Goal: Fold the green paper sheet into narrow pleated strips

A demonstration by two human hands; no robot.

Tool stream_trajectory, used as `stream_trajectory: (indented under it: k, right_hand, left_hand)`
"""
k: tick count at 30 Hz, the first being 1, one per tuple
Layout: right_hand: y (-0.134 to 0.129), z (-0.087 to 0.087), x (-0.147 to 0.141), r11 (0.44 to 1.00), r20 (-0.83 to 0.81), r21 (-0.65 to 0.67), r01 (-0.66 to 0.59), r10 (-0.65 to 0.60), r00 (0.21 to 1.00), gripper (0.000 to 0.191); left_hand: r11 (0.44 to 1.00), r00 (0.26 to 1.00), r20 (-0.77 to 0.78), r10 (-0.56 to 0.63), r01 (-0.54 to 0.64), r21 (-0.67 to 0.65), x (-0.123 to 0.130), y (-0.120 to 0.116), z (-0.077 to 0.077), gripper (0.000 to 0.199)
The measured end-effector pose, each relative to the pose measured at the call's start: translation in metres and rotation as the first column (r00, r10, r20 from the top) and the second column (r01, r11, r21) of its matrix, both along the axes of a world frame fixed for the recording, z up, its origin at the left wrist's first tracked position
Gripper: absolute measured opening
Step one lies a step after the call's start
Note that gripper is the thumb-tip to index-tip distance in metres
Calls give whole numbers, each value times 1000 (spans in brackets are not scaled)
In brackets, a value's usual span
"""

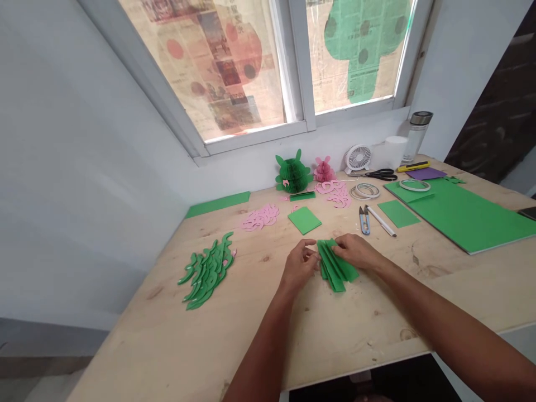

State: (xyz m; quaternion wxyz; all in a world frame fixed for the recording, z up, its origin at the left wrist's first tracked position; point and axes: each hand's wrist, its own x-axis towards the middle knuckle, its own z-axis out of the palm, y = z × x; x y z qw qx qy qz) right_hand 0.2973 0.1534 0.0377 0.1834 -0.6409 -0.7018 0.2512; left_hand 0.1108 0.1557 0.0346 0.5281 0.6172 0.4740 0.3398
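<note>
A green sheet of paper with accordion folds (335, 269) lies on the wooden table (259, 296), between my two hands. My left hand (300, 266) is at its left edge, fingers curled and bent toward the pleats; whether they pinch the paper is too small to tell. From the right, my right hand (355, 250) holds the upper part of the folds between thumb and fingers. Just behind the pleated paper is a small green square stack (304, 220).
Green cutouts (208, 272) and pink cutouts (260, 216) lie to the left. Snips (364, 220), a white pen (381, 220), tape rolls (365, 191) and a large green sheet (469, 215) are right. Paper figures (294, 174), a fan (358, 158) and a bottle (415, 138) line the wall.
</note>
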Motion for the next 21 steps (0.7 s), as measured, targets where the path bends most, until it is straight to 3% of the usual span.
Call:
stream_trajectory:
  k: [9, 13, 16, 21]
  right_hand:
    - [-4, 8, -5, 1000, 2, 15, -21, 21, 1000, 46]
    - [-6, 7, -6, 999, 5, -8, -52, 52, 999, 33]
    - [-5, 5, -4, 999, 20, -7, -49, 49, 999, 19]
    - [0, 6, 4, 1000, 51, 20, -7, 5, 999, 13]
  left_hand:
    - [998, 981, 192, -2, 15, -68, 9, -6, 4, 39]
    - [997, 976, 214, -26, 40, -60, 12, -6, 0, 43]
    - [999, 996, 89, -28, 25, 39, 10, -4, -5, 44]
    - [955, 966, -203, 160, -100, 278, 5, -1, -8, 39]
